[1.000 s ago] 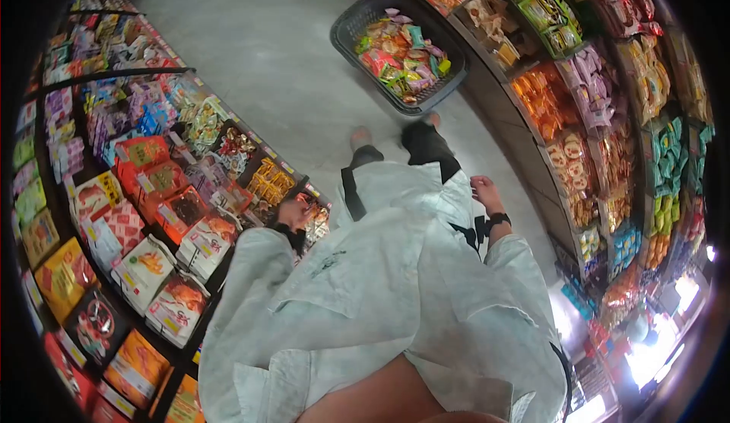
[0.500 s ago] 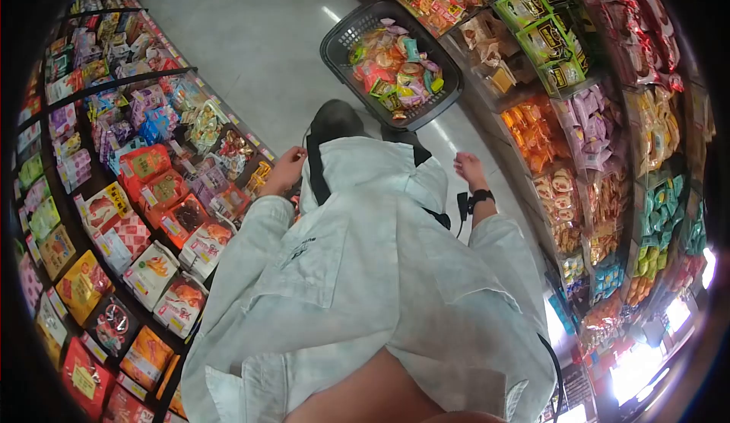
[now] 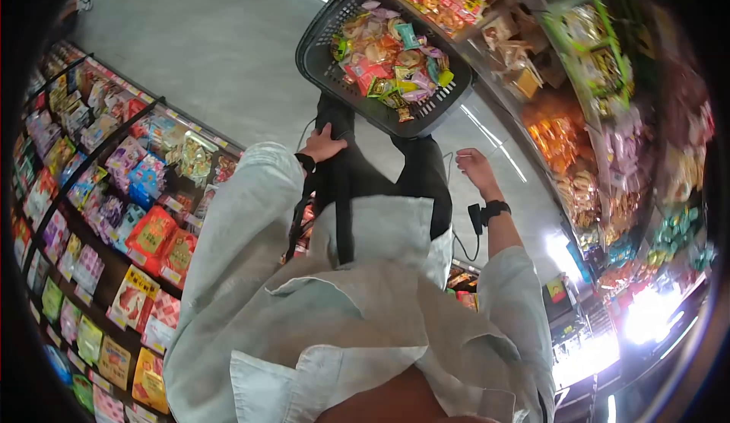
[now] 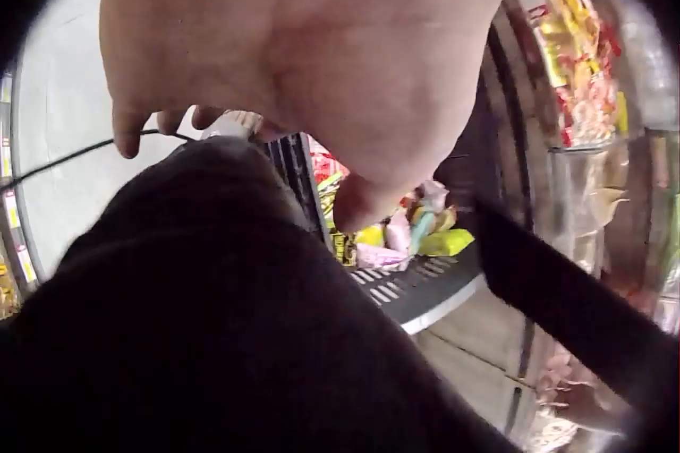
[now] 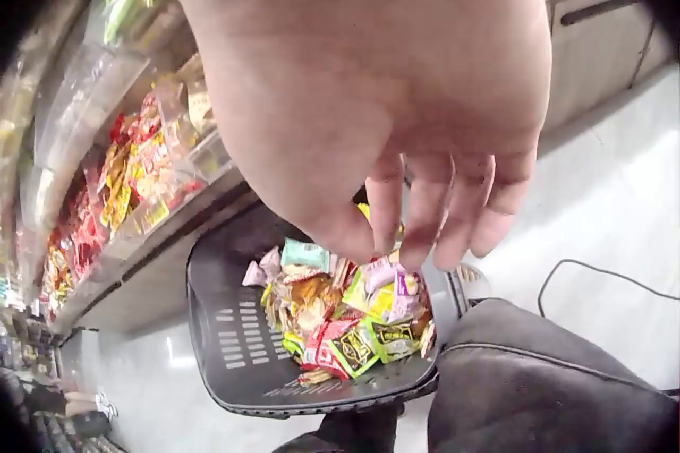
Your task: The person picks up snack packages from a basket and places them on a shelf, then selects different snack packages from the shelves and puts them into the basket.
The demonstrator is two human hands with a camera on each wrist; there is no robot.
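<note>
A black shopping basket [image 3: 304, 54] stands on the floor in front of the person's legs, full of small wrapped snacks [image 3: 395, 58] in red, yellow, green, purple and teal. The left hand [image 3: 325, 145] is over the left thigh of the dark trousers [image 3: 357, 164], its fingers loosely bent and empty. In the left wrist view that hand [image 4: 308, 49] spreads above the trouser leg, with the basket behind the thumb. On the other side the right hand [image 3: 475, 168] hangs beside the right leg, holding nothing. The right wrist view has its loosely curled fingers [image 5: 430, 209] in front of the basket.
Shelves of packaged snacks [image 3: 152, 233] run along the left. Clear bins of wrapped snacks [image 3: 559, 142] line the right, close to the basket. Between them lies a grey floor [image 3: 220, 50]. A thin black cable [image 3: 468, 258] hangs by the right wrist.
The view has shifted, and the basket appears larger and nearer. The left hand has come from beside the left shelf inward over the thigh. The right hand stays at the side, empty.
</note>
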